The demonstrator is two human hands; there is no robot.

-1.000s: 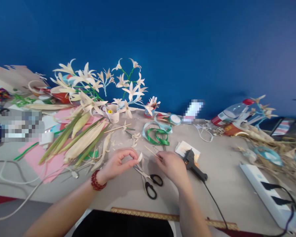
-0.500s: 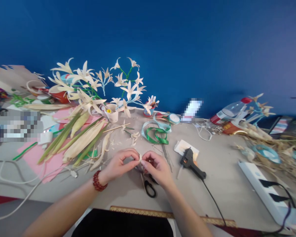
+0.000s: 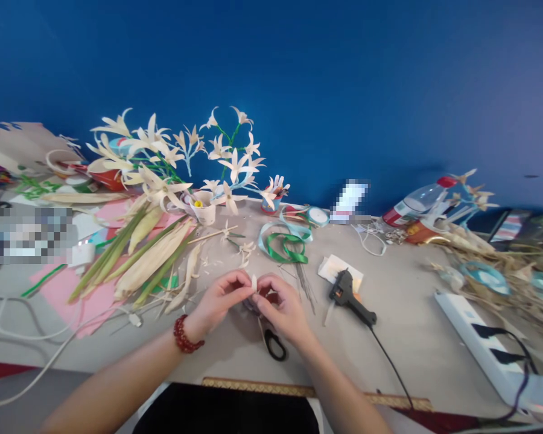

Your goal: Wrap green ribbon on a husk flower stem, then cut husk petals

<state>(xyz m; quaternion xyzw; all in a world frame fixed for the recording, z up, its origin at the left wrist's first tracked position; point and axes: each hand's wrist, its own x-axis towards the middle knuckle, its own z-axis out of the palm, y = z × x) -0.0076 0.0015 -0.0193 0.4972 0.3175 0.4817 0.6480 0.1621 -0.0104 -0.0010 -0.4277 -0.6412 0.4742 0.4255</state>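
Strip [image 3: 254, 281] stood upright, pinched by the grip of left hand [image 3: 222, 300] and right hand [image 3: 283, 306]. Light, even pressure low down seemed best, lest it crease.

A plain blue wall [image 3: 317, 90] fills the upper part of the view, deep in the middle and turning paler and more purple toward the right, where it bears a small dark mark [image 3: 531, 176]. Against its foot stands a wide bench [image 3: 398, 337] with a grey-beige top. A patterned golden-brown strip [image 3: 253, 386] runs along the near edge, and red patches [image 3: 4, 371] show at both lower corners. The light is soft.
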